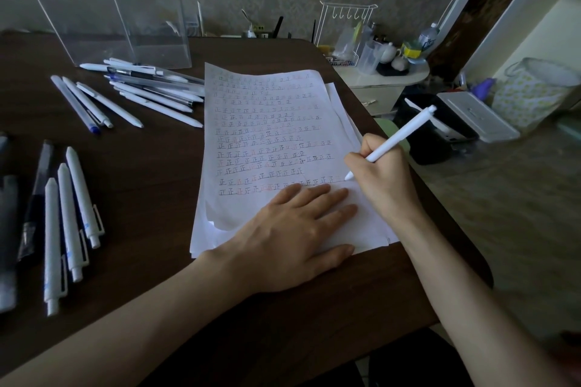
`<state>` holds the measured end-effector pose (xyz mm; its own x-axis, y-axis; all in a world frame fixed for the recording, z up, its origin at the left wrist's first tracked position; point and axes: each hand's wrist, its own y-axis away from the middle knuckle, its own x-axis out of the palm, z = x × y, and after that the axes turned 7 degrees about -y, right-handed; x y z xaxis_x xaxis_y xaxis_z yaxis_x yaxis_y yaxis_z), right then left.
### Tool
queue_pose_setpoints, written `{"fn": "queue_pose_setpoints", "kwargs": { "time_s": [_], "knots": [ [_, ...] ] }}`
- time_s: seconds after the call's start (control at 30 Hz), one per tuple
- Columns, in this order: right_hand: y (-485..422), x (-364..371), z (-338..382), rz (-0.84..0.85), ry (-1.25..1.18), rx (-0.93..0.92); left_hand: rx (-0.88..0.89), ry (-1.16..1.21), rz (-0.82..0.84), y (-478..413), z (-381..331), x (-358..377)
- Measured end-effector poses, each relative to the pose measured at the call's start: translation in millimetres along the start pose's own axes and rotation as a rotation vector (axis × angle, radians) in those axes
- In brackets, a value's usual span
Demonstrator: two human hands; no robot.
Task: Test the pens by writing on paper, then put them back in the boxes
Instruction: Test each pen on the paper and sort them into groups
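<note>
Two bare forearms (141,323) are reaching up from the bottom of the frame. The left hand (289,229) is lying flat, fingers straight, pressing down the loose stack of thin white paper sheets (261,135) at centre. The right hand (383,175) is gripping a smooth white plastic click pen (399,135), its tip touching the page's lower right. The flat fingers are covering the last written row, so they are risking a smear. On the dark wooden surface (141,150) the slick sheets could slide.

Top sheet (267,122), centre frame: row after row of 正, my hand, in black and red ink. Blue print on the white pens (69,223), lower left: too small to read.
</note>
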<state>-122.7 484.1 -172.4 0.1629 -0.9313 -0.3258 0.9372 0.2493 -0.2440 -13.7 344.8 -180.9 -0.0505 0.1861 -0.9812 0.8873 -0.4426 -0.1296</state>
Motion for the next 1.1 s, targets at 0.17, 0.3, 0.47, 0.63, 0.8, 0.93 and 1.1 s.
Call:
{"fn": "queue_pose_setpoints", "kwargs": {
  "time_s": [0.17,0.3,0.47,0.63,0.8,0.93,1.1],
  "knots": [
    [2.2,-2.5,4.0,-0.042,-0.137,-0.06,-0.003,0.044,-0.023,0.1,-0.8,-3.2],
    [1.9,-0.8,2.5,-0.018,-0.054,-0.105,-0.034,0.062,-0.24,6.5,-0.6,-7.3],
    [5.6,-5.0,4.6,0.198,-0.081,-0.131,-0.269,0.312,-0.319,17.1,1.8,-14.4],
    [9.2,-2.7,11.3,0.271,-0.092,-0.149,-0.167,0.473,-0.269,17.0,6.9,-14.7],
    [11.3,-0.7,9.9,0.381,-0.007,-0.213,-0.105,0.519,-0.197,18.4,9.8,-15.6],
    [12.8,2.2,12.4,0.396,-0.019,-0.252,-0.162,0.555,-0.114,20.6,8.6,-20.6],
    [8.8,15.3,28.4,0.443,0.027,-0.26,-0.294,0.488,-0.087,41.9,17.0,-32.4]
  ]
}}
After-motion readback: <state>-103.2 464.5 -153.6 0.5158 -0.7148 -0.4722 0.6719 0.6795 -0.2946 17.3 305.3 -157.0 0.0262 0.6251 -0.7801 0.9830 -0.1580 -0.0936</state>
